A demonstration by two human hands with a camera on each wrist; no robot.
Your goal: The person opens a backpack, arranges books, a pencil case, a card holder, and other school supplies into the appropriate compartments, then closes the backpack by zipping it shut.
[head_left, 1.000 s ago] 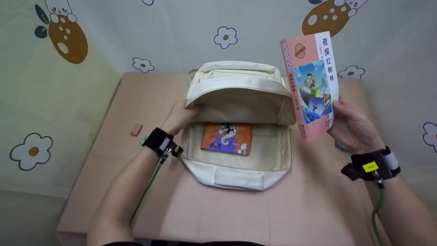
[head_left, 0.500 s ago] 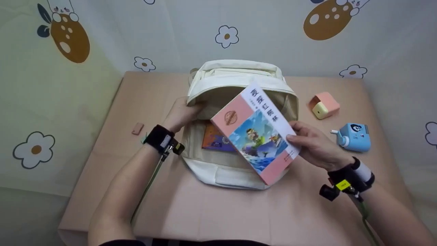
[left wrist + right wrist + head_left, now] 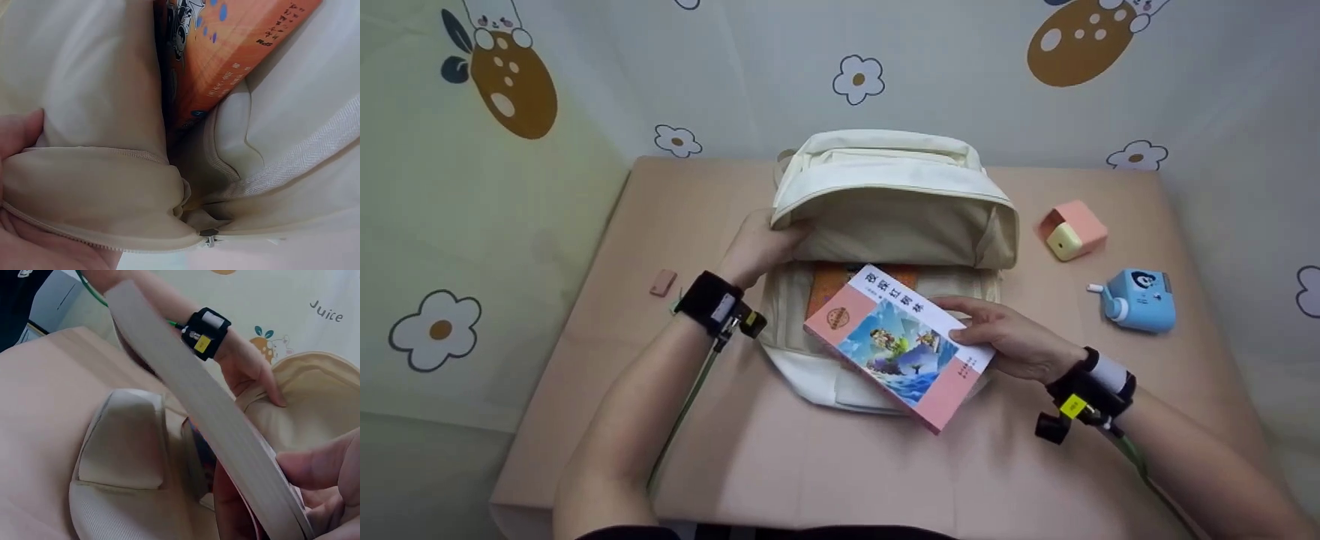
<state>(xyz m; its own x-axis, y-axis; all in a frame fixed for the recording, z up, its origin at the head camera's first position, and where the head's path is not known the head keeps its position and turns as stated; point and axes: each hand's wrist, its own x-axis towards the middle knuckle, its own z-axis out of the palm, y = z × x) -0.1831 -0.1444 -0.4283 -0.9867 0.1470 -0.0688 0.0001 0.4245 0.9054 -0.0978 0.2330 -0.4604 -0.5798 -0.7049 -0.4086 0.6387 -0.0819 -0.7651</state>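
My left hand (image 3: 761, 247) grips the zippered edge of the raised flap on a cream backpack (image 3: 892, 176), holding its mouth wide. In the left wrist view the thumb lies inside the flap and the fingers outside. My right hand (image 3: 1012, 337) pinches a pink-and-white paperback book (image 3: 896, 345) by its right edge, thumb on the cover. That book hangs tilted over the front of the backpack's opening. Beneath it, inside the bag, lies an orange-and-purple book (image 3: 236, 50), partly covered in the head view. The paperback's page edges face the right wrist camera.
A pink-and-cream box-shaped item (image 3: 1076, 231) and a blue pencil sharpener (image 3: 1138, 300) with a crank stand on the table (image 3: 675, 420) to the right. To the left lies a small pink block (image 3: 663, 283). A patterned cloth hangs behind.
My right hand has brought the paperback from the upper right, leftward and down over the bag's opening, turning it aslant. The left hand keeps its hold on the flap.
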